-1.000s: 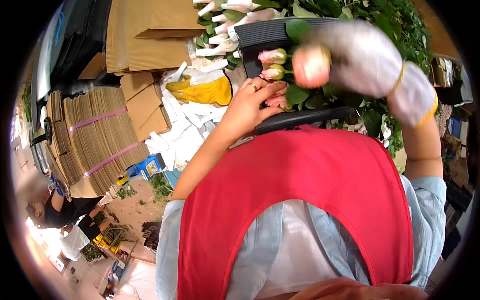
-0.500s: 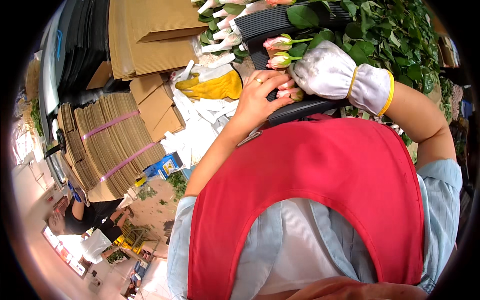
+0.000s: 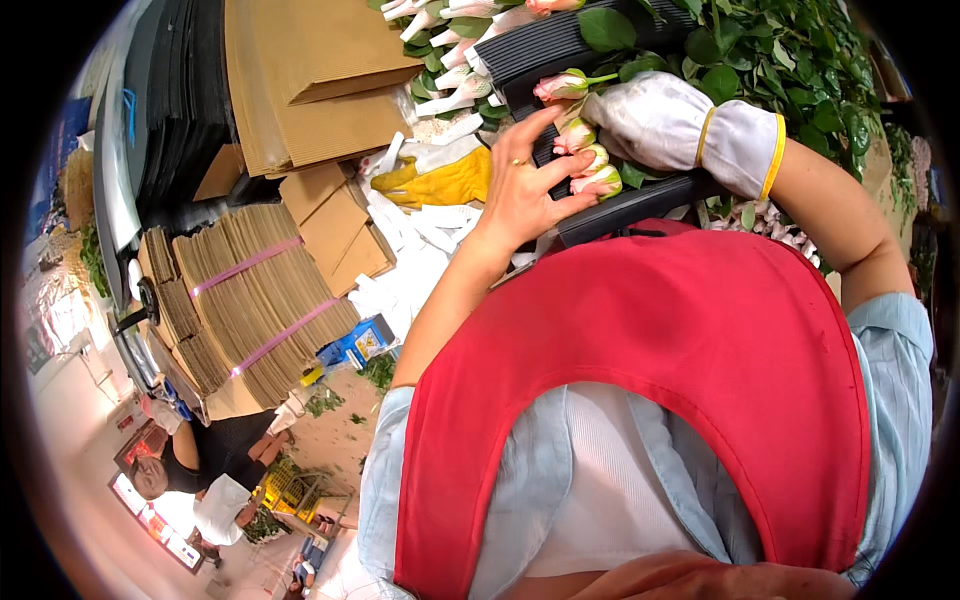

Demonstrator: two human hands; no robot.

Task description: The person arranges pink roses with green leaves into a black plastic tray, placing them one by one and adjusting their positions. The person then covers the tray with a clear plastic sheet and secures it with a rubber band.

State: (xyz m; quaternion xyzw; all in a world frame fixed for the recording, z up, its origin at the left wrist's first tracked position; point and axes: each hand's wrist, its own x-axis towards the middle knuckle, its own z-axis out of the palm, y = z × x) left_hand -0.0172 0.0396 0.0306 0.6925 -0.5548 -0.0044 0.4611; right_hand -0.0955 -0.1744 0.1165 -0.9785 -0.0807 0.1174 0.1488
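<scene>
A red apron [image 3: 690,400] over a light blue shirt [image 3: 900,400] fills the lower right of the head view. Left of it, bundled stacks of flat brown cardboard [image 3: 250,310], tied with pink bands, lie below larger corrugated cardboard sheets [image 3: 310,90]. A mass of green rose foliage [image 3: 790,50] occupies the upper right. A black ribbed tray [image 3: 560,45] runs across the top centre, with its lower rail just above the apron. The right hand [image 3: 660,120], in a white work glove with a yellow-trimmed cuff, is closed around the stems of pale pink rose buds [image 3: 590,165] resting on the tray; the buds project from the glove toward the left. The left hand [image 3: 525,190] is bare, wears a ring, and is spread wide, with its fingertips [image 3: 575,165] touching the buds just beside the glove. One further pink bud [image 3: 560,85] lies on the tray above the index finger. A yellow rubber glove [image 3: 445,185] lies among white paper wrappers [image 3: 420,270], left of the bare hand. A small blue box [image 3: 355,345] sits below the wrappers. Another person [image 3: 190,470] appears at the lower left edge.
</scene>
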